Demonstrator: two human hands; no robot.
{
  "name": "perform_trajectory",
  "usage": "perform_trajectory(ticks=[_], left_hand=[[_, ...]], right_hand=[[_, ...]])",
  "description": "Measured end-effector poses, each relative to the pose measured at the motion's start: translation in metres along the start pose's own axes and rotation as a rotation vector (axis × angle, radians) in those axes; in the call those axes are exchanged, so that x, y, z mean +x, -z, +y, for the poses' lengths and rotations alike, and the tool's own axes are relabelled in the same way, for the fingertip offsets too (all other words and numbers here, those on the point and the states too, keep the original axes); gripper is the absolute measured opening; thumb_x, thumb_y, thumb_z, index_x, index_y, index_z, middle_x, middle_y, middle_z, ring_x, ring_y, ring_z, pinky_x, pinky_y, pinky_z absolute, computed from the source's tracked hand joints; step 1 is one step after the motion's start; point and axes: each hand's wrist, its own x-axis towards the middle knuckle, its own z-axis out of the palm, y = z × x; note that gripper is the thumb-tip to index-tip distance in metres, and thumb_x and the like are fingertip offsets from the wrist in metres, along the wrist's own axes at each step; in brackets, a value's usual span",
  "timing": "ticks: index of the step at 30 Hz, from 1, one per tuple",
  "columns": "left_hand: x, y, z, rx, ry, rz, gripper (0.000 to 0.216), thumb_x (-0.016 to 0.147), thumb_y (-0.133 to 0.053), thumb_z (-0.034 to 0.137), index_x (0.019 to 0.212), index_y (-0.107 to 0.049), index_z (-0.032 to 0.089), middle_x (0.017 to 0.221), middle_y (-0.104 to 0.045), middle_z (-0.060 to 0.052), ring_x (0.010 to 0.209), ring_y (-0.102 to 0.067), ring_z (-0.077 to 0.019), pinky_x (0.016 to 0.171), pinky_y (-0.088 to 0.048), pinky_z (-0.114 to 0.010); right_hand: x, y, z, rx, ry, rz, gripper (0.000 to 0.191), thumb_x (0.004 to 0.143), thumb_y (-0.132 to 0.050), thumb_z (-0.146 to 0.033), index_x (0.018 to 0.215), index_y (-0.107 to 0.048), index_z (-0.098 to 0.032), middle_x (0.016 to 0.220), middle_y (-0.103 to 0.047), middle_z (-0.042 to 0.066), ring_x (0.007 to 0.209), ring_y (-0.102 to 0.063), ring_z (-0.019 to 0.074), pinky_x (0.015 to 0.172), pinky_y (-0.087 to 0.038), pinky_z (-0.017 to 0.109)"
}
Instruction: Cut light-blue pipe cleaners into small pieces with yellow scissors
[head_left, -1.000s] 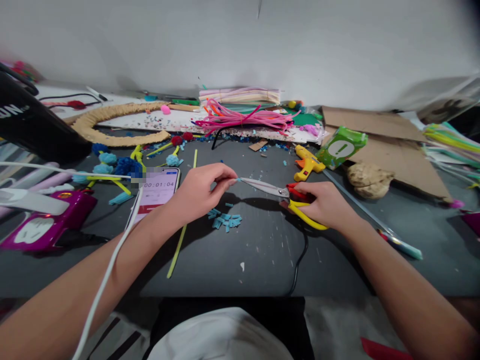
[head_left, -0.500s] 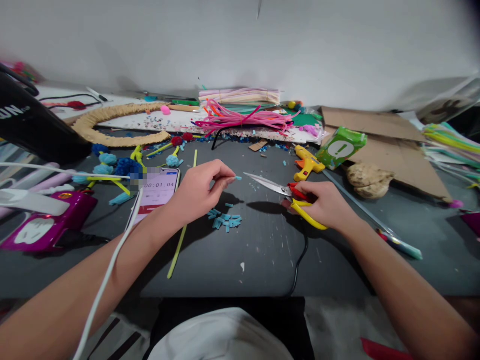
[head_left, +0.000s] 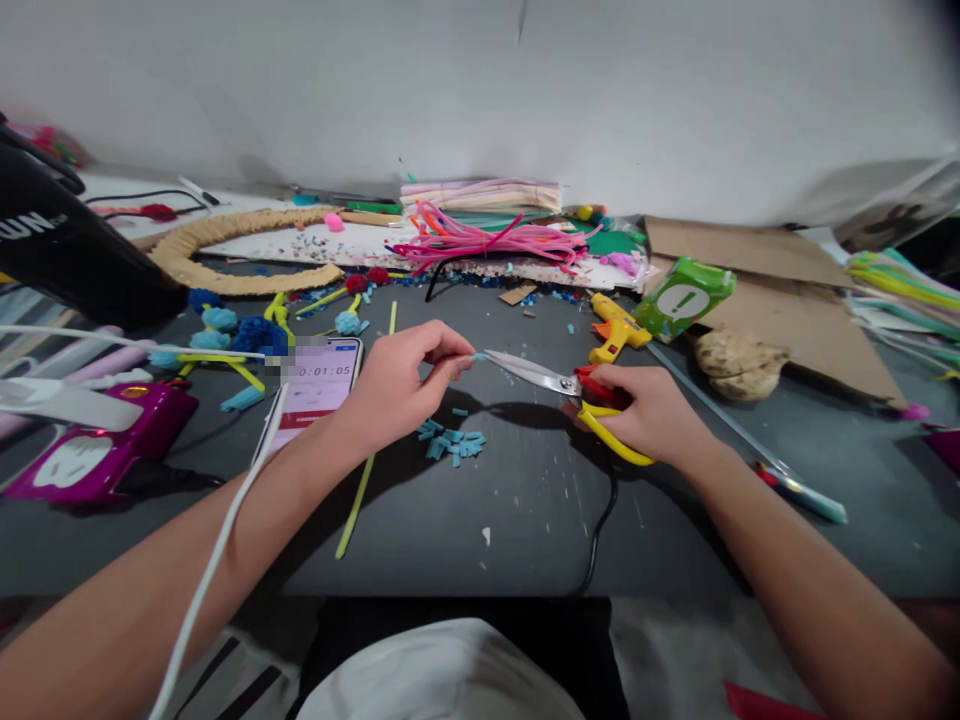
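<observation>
Bare grey tabletop (head_left: 517, 545) running clear to its front edge, lower centre, and mid-frame the palm-down left hand (head_left: 405, 388) pinches a tiny light-blue strip (head_left: 478, 356) at red-and-yellow-handled steel scissors (head_left: 532, 371), right hand (head_left: 649, 408) fingers curled round the handles.

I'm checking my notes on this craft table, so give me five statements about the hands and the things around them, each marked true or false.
1. The right hand holds the scissors. True.
2. The loose blue bits lie on the cardboard. False: the loose blue bits are on the dark tabletop.
3. The left hand pinches a small blue piece. True.
4. The glue gun is purple. False: the glue gun is yellow with orange.
5. A green box is beside the glue gun. True.
</observation>
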Motion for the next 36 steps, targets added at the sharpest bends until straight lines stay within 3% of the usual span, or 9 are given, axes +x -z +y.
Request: perform_trajectory(ticks=[16, 25, 36], left_hand=[[-0.0003, -0.0014, -0.0002, -0.043, 0.023, 0.002, 0.014, 0.089, -0.059, 0.031, 0.089, -0.065, 0.018, 0.075, -0.067, -0.001, 0.065, -0.061, -0.0123, 0.06, -0.047, -0.025], [-0.0007, -0.0024, -0.0017, -0.09, 0.037, 0.003, 0.015, 0.089, -0.061, 0.033, 0.09, -0.063, 0.018, 0.077, -0.067, -0.002, 0.066, -0.062, -0.0125, 0.062, -0.048, -0.024], [-0.0013, -0.0042, -0.0023, -0.105, 0.05, 0.014, 0.016, 0.09, -0.06, 0.034, 0.09, -0.063, 0.018, 0.076, -0.066, -0.001, 0.066, -0.062, -0.0124, 0.061, -0.049, -0.025]], right_hand=[[-0.0001, 0.0, 0.0003, -0.006, -0.004, -0.013, 0.03, 0.078, -0.062, -0.05, 0.072, -0.058, -0.021, 0.059, -0.048, -0.002, 0.057, -0.035, 0.0125, 0.055, -0.028, 0.027], [-0.0002, -0.0021, -0.0027, 0.064, -0.025, 0.018, 0.036, 0.076, -0.065, -0.045, 0.063, -0.041, -0.021, 0.059, -0.04, -0.004, 0.058, -0.032, 0.0113, 0.054, -0.027, 0.026], [0.0004, -0.003, -0.004, 0.058, -0.008, 0.026, 0.036, 0.075, -0.066, -0.044, 0.063, -0.041, -0.021, 0.059, -0.041, -0.004, 0.059, -0.032, 0.0116, 0.054, -0.027, 0.026]])
